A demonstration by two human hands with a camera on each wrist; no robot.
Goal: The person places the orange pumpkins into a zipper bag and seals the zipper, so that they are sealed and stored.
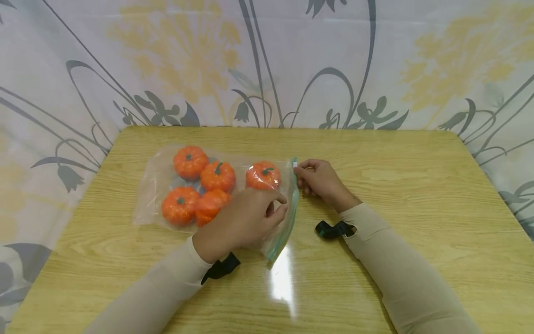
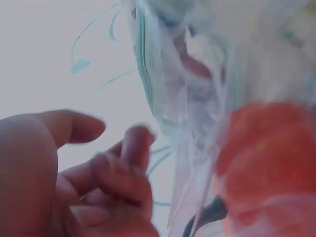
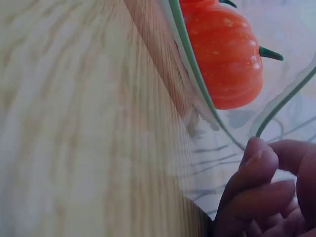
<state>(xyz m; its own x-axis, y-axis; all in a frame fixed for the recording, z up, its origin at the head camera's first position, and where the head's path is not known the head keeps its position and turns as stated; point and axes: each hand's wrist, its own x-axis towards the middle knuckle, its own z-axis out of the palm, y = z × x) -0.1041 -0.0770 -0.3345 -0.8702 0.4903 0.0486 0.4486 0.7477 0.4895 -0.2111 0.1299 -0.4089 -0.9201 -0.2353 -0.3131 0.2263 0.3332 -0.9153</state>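
Observation:
A clear zip bag [image 1: 150,195] lies on its side with several small orange pumpkins [image 1: 190,162] inside, its green-edged mouth facing right. One pumpkin [image 1: 263,175] sits apart from the others, close to the mouth. My right hand [image 1: 319,181] pinches the far corner of the mouth, beside a white tab [image 1: 295,163]. In the right wrist view the two green zip strips [image 3: 195,69] spread apart from the pinching fingertips. My left hand [image 1: 254,218] is over the near part of the bag; its thumb and forefinger are bent with a gap between them, holding nothing.
The bag rests on a wooden table [image 1: 417,185] with a light shine near its front. A flower-printed cloth [image 1: 292,60] hangs behind the table and along its sides. Black straps with camera mounts [image 1: 331,229] sit at both wrists.

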